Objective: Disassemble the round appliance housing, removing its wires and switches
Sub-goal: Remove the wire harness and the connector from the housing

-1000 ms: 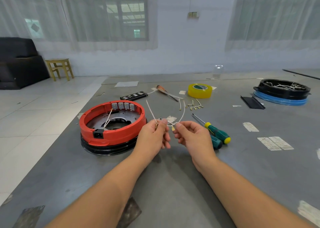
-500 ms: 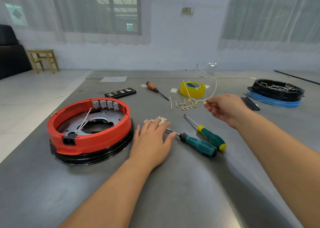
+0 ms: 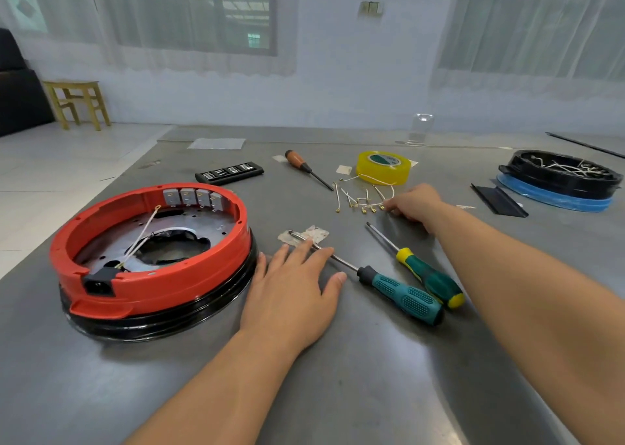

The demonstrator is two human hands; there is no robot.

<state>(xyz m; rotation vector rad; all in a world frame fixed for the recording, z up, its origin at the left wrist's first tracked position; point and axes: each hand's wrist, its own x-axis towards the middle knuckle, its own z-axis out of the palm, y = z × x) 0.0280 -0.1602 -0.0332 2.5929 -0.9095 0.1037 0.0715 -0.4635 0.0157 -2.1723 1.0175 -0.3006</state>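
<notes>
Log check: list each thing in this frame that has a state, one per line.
Round red appliance housing: open-topped, one white wire and four grey switches still inside.
Loose white wires with brass terminals: removed, lying by the yellow tape roll.
Two green-handled screwdrivers: lying unused.
Left hand: flat on the grey table.
Right hand: on the loose wires.

counter (image 3: 338,394): grey, smooth metal
left: round red plastic housing (image 3: 148,275) on a black base ring
middle: two green-handled screwdrivers (image 3: 402,296), loose white wires with brass terminals (image 3: 362,201), yellow tape roll (image 3: 384,167)
far: orange-handled screwdriver (image 3: 306,167), black bit case (image 3: 229,172)
right: black round housing on blue ring (image 3: 558,181)
</notes>
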